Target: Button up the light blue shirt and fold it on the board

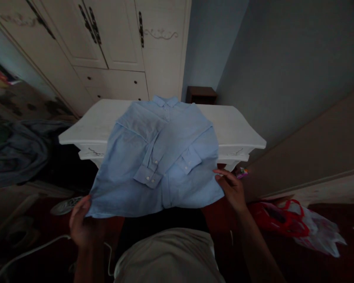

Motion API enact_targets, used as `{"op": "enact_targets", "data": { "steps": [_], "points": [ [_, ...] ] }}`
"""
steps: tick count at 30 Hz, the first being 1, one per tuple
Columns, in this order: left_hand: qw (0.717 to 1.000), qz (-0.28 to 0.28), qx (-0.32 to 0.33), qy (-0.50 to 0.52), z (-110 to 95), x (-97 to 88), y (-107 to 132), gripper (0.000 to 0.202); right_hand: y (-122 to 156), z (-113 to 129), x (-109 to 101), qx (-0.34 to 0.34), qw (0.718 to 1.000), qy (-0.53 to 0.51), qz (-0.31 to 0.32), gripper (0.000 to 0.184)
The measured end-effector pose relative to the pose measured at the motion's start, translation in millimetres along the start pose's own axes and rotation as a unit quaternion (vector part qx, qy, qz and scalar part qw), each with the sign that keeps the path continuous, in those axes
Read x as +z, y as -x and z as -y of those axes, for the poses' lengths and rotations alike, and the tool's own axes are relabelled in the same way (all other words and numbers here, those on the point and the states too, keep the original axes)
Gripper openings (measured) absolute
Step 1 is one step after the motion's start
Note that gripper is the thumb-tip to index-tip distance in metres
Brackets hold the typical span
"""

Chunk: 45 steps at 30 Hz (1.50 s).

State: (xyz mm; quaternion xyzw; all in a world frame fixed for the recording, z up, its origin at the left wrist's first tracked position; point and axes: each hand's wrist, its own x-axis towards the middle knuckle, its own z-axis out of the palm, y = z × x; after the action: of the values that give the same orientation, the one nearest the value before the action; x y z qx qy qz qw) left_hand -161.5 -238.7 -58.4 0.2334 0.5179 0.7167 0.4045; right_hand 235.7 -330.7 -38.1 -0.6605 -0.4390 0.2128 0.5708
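Observation:
A light blue button-up shirt (177,137) lies front side up across a white table (238,122), its collar toward the far edge. Both sleeves are folded inward over the chest, the cuffs resting near the middle. The lower part hangs over the table's near edge toward my body. My left hand (84,222) pinches the hem's left corner between thumb and fingers. On the other side my right hand (231,186) grips the shirt's right edge near the hem. The fabric is stretched out between the two hands.
A white wardrobe (120,47) with dark handles stands behind the table. A small brown cabinet (201,94) is by the wall. Grey cloth (20,149) is heaped at left. A red bag (283,220) and a shoe (65,205) are on the floor; a white cable (38,249) runs at lower left.

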Motion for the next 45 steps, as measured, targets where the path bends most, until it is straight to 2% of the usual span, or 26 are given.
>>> {"op": "enact_targets", "data": {
  "steps": [3, 6, 10, 12, 17, 20, 23, 25, 27, 29, 30, 32, 34, 36, 38, 40, 42, 45],
  "points": [
    [0.999, 0.035, -0.018, 0.026, -2.9, -1.0, 0.1, 0.023, -11.0, -0.5, -5.1, 0.01, 0.999, -0.021, -0.046, 0.026],
    [0.995, 0.099, 0.008, 0.001, -4.3, -0.5, 1.5, 0.029, -22.3, -0.3, -7.7, 0.046, 0.994, -0.068, -0.074, 0.028],
    [0.984, 0.125, 0.052, -0.119, -5.6, 7.8, 2.1, 0.039, -36.5, 5.8, -7.1, 0.077, 0.991, -0.1, -0.055, 0.028],
    [0.96, 0.155, 0.099, -0.212, -7.7, 15.8, 0.6, 0.041, -43.2, 9.4, -4.4, 0.071, 0.992, -0.095, -0.041, 0.026],
    [0.864, 0.264, 0.264, -0.339, -15.9, 36.9, -11.8, 0.029, -57.8, 15.3, 7.0, 0.063, 0.994, -0.093, 0.007, 0.025],
    [0.819, 0.274, 0.339, -0.373, -17.1, 40.9, -22.1, 0.02, -63.4, 18.0, 10.0, 0.036, 0.996, -0.062, 0.051, 0.027],
    [0.795, 0.234, 0.396, -0.395, -12.5, 36.7, -30.8, 0.017, -64.9, 17.9, 6.5, -0.043, 0.995, 0.028, 0.081, 0.027],
    [0.805, 0.195, 0.399, -0.393, -7.4, 32.1, -34.0, 0.016, -64.2, 14.2, 1.2, -0.106, 0.988, 0.075, 0.085, 0.024],
    [0.842, 0.168, 0.368, -0.358, -2.3, 28.6, -34.2, 0.017, -63.3, 6.8, -4.9, -0.165, 0.978, 0.092, 0.089, 0.022],
    [0.889, 0.169, 0.31, -0.292, 1.6, 27.2, -32.1, 0.021, -63.1, -3.4, -10.1, -0.205, 0.97, 0.091, 0.095, 0.022],
    [0.906, 0.184, 0.28, -0.257, 3.2, 27.3, -30.7, 0.023, -63.4, -9.0, -11.8, -0.218, 0.967, 0.09, 0.097, 0.021],
    [0.921, 0.238, 0.224, -0.212, 5.8, 28.6, -28.4, 0.032, -64.5, -19.5, -12.8, -0.237, 0.962, 0.095, 0.101, 0.018],
    [0.919, 0.295, 0.166, -0.203, 8.5, 30.2, -28.8, 0.042, -65.8, -27.5, -10.6, -0.258, 0.954, 0.104, 0.115, 0.013],
    [0.911, 0.324, 0.118, -0.228, 11.8, 31.1, -33.3, 0.048, -66.7, -32.1, -6.4, -0.272, 0.946, 0.11, 0.136, 0.008],
    [0.89, 0.336, 0.113, -0.287, 15.5, 30.4, -42.0, 0.05, -67.0, -33.9, -2.2, -0.26, 0.948, 0.098, 0.156, 0.01],
    [0.845, 0.355, 0.165, -0.364, 18.4, 28.4, -53.2, 0.051, -67.0, -35.1, 0.3, -0.229, 0.954, 0.074, 0.177, 0.012],
    [0.776, 0.411, 0.229, -0.421, 18.4, 26.4, -63.9, 0.052, -67.4, -37.6, 0.1, -0.212, 0.955, 0.049, 0.203, 0.014],
    [0.646, 0.542, 0.293, -0.451, 10.6, 27.9, -73.2, 0.06, -68.4, -44.7, -3.6, -0.194, 0.957, 0.014, 0.216, 0.012]
  ]
}}
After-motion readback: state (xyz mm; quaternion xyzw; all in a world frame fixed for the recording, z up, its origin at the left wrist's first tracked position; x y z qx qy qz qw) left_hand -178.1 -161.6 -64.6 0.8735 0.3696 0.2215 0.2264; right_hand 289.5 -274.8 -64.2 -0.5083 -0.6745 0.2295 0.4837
